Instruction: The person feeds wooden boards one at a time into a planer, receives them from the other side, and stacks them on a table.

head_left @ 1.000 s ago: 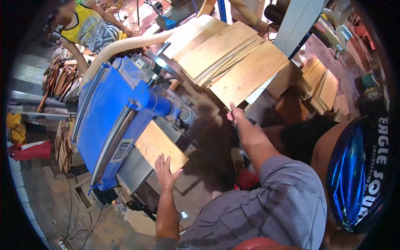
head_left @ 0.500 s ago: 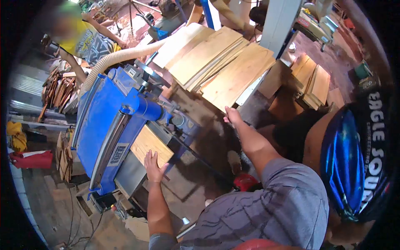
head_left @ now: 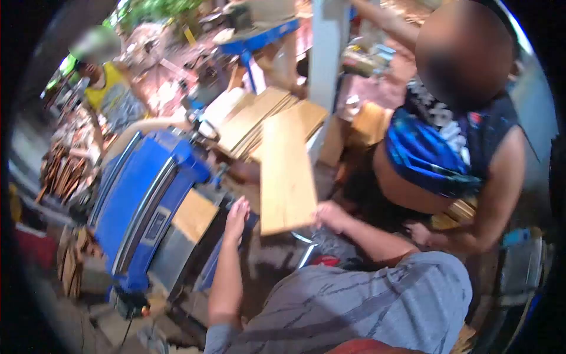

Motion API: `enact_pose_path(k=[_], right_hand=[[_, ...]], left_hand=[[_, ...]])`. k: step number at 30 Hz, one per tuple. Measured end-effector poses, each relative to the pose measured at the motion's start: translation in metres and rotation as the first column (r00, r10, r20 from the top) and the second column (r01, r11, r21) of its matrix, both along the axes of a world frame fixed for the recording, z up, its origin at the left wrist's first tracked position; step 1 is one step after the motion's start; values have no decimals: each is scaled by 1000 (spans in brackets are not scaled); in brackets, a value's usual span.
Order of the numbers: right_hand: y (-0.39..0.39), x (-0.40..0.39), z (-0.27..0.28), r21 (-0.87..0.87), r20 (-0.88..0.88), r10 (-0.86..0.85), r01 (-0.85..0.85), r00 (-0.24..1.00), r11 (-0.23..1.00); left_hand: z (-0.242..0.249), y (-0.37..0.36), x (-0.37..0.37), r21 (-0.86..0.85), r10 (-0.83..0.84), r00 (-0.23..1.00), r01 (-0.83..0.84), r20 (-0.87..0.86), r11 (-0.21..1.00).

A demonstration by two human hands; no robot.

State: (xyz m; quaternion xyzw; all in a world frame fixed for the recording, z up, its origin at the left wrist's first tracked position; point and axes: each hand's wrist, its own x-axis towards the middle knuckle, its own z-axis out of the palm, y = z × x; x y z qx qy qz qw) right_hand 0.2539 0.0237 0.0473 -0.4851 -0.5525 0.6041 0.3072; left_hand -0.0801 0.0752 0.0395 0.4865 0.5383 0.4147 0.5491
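My right hand (head_left: 330,216) grips the near corner of a light wooden board (head_left: 286,174), pulled off the stack of boards (head_left: 253,121) and held tilted above the floor. My left hand (head_left: 237,219) is spread, fingers apart, just beside the board's left edge and right of another board (head_left: 194,214) that lies on the table of the blue planer (head_left: 138,200). The picture is blurred by motion.
A person in a blue and black sleeveless shirt (head_left: 448,147) stands close at my right. Another person in a yellow shirt (head_left: 106,88) works behind the planer. Piles of wood pieces (head_left: 62,171) lie at the left; a white post (head_left: 324,53) rises beyond the stack.
My right hand took a board from the stack and drew it toward me. My left hand left the board on the planer table and rose. The view tilted upward.
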Motion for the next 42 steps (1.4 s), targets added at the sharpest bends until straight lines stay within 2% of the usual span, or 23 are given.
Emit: enact_pose_path(k=[1, 3, 5, 6, 7, 8, 9, 10, 11, 13, 14, 15, 16, 17, 20, 22, 23, 25, 30, 32, 33, 35, 42], right_hand=[[-26, -3, 9, -5, 112, 42, -41, 993, 999], [-67, -15, 27, 133, 201, 177, -206, 963, 969], [-100, -24, 50, 253, 407, 189, -309, 894, 917], [-111, -28, 51, 290, 451, 194, -349, 871, 891], [-119, -32, 53, 284, 457, 200, -355, 867, 891], [-125, -37, 55, 389, 491, 167, -387, 855, 836], [-130, -45, 57, 481, 517, 147, -428, 844, 765], [-134, -56, 65, 279, 556, 243, -454, 795, 846], [-139, -66, 60, 439, 405, 229, -408, 885, 801], [-136, -79, 46, 598, 441, 250, -490, 862, 634], [-128, -83, 50, 628, 504, 238, -542, 830, 559], [-121, -87, 56, 660, 557, 210, -581, 804, 476], [-116, -92, 59, 669, 568, 216, -599, 794, 439], [-113, -95, 63, 673, 593, 212, -623, 777, 399], [-101, -107, 50, 671, 655, 181, -675, 734, 307], [-91, -114, 41, 708, 695, -49, -669, 718, 227], [-92, -118, 38, 707, 693, -38, -670, 720, 226], [-96, -126, 31, 724, 685, -99, -660, 722, 200], [-111, -119, 4, 600, 796, -80, -766, 600, 230], [-128, -111, -9, 519, 840, 2, -804, 543, 289], [-130, -111, -1, 517, 841, 8, -808, 541, 282], [-144, -109, 11, 501, 820, 79, -779, 566, 376], [-159, -89, -11, 252, 934, 167, -915, 315, 315]], left_hand=[[7, -3, 16, -180, -14, 993, 35, 120, 983], [5, -9, 35, -189, -103, 962, 153, 251, 970], [-3, -12, 45, -163, 43, 998, -34, 50, 986], [-14, -10, 48, -186, 207, 959, -172, 192, 967], [-25, -7, 50, -93, 246, 839, -230, 485, 969], [-3, -12, 56, -69, 356, 787, -374, 504, 925], [5, -9, 53, -156, 404, 699, -393, 589, 906], [42, -17, 54, -351, 492, 571, -346, 657, 870], [-80, 41, 11, 259, -272, 177, 96, 946, 961], [-37, 39, 20, 264, -251, -138, 89, 958, 960], [-41, 66, 17, 589, -532, -296, 152, 793, 794], [-49, 73, 1, 505, -495, -116, 81, 861, 859], [40, 10, 15, 361, -295, -381, 113, 876, 926], [27, 26, 2, 489, -466, -237, 45, 852, 871], [69, -14, -6, 480, -435, -361, 42, 825, 876], [93, -48, -5, 221, -222, 0, 98, 975, 970], [90, -54, -11, 214, -215, 4, 90, 977, 973], [84, -69, -31, 264, -256, 259, 6, 931, 965], [49, -120, -87, 103, -51, 197, -261, 979, 960], [-22, -111, -83, -88, 254, 502, -331, 827, 940], [-17, -115, -70, -152, 379, 510, -431, 772, 890], [-29, -118, -64, -188, 382, 480, -403, 789, 896], [-92, -151, -45, -269, 475, 556, -414, 682, 870]])
